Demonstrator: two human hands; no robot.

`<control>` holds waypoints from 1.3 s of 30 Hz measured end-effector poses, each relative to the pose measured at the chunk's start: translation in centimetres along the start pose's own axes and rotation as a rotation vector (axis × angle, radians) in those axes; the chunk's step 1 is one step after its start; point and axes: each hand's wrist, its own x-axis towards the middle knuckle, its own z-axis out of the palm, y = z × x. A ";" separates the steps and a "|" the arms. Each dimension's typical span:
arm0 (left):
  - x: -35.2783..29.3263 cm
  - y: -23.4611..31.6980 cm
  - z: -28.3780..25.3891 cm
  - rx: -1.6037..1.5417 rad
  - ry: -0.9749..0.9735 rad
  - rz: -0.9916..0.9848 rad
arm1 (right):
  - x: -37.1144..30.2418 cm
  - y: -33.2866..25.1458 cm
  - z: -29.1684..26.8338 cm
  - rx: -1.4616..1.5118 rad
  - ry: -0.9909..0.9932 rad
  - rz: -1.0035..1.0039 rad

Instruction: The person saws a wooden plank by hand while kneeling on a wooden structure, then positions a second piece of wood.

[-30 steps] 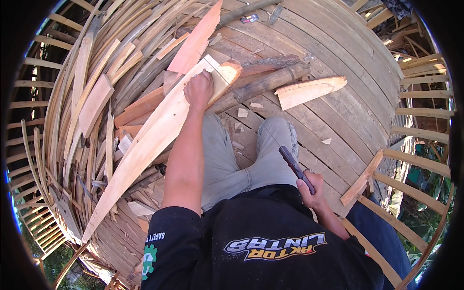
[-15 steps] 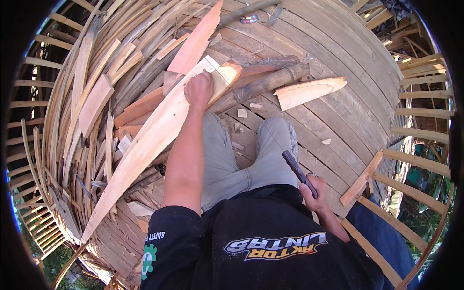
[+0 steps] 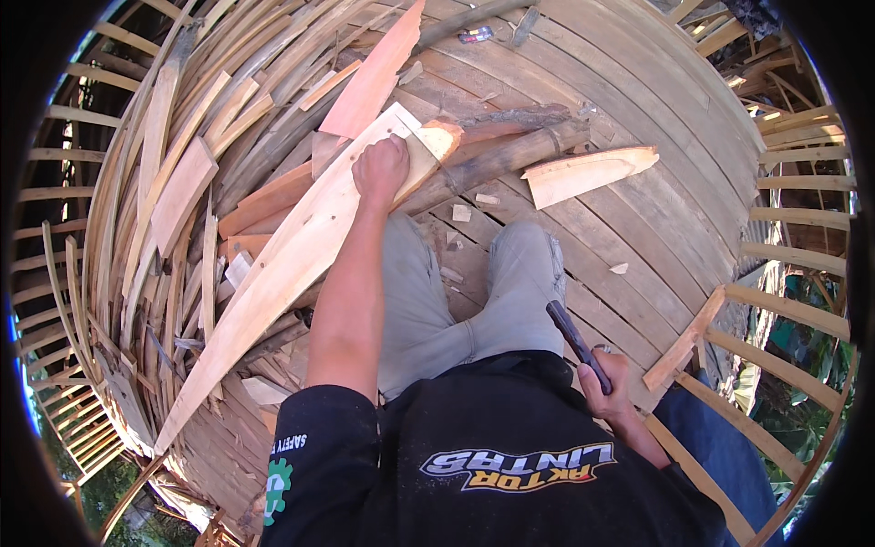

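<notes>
A long, pale wooden plank (image 3: 301, 228) slants across my left side, tapering toward its near end. My left hand (image 3: 381, 170) is closed at its broad far end, fingers curled on the wood. A short, reddish-edged piece of wood (image 3: 441, 139) shows right beside that end. In my right hand (image 3: 605, 381), held beside my right thigh, is a dark, narrow tool handle (image 3: 576, 335), its upper end tilted to the left. Whether a blade extends from it I cannot make out.
Under the plank's far end lie rough logs (image 3: 510, 159). An offcut (image 3: 592, 173) rests on the floorboards (image 3: 656, 210) to the right. Many thin strips (image 3: 173, 118) are piled along the left. A slatted wooden frame (image 3: 793, 319) rises at the right.
My right hand and the dark handle have shifted slightly right and down. My left hand stays closed on the plank.
</notes>
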 end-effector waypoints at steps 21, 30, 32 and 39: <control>-1.0 0.4 -0.5 -0.051 -0.033 -0.056 | 10.2 1.2 6.3 0.107 0.004 -0.063; -0.1 -0.7 0.5 -0.107 -0.127 -0.107 | 9.7 6.1 7.2 0.159 0.024 -0.124; -0.2 -0.1 0.3 -0.096 -0.129 -0.098 | 9.4 5.4 7.3 0.165 0.033 -0.094; -0.4 -1.0 0.6 -0.054 -0.100 -0.071 | 0.9 1.3 1.1 0.080 -0.055 0.033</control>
